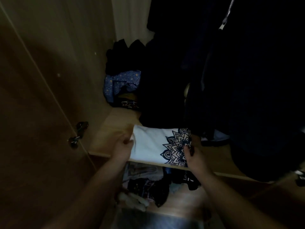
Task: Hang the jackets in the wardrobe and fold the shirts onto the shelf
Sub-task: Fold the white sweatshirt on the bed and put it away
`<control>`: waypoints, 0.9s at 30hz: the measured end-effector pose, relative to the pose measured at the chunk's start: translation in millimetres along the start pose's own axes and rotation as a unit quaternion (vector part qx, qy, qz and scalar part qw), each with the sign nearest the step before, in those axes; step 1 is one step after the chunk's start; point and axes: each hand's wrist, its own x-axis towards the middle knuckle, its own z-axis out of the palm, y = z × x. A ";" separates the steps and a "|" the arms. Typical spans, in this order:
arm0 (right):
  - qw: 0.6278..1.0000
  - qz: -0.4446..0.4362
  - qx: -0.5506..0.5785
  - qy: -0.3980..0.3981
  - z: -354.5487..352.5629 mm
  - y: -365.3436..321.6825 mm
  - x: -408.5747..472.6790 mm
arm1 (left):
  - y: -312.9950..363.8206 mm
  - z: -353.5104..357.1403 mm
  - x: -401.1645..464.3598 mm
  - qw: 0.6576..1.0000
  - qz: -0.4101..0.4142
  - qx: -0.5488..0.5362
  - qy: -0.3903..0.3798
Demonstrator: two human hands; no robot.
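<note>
A folded white shirt with a dark mandala print lies at the front of the wooden wardrobe shelf. My left hand grips its left end, fingers curled under the fabric. My right hand holds its right end, fingers curled on the print. Dark jackets hang above at the right, one with a silver zipper. Their hems reach down to the shelf just behind the shirt.
A blue patterned garment and dark folded clothes are piled at the back of the shelf. Below it, a lower shelf holds jumbled clothes. The open wardrobe door with its hinge stands at the left.
</note>
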 end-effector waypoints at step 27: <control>0.936 -0.221 -0.269 -0.049 40.2 0.6 39.1 | -32.5 56.2 19.2 0.823 0.330 0.458 -0.062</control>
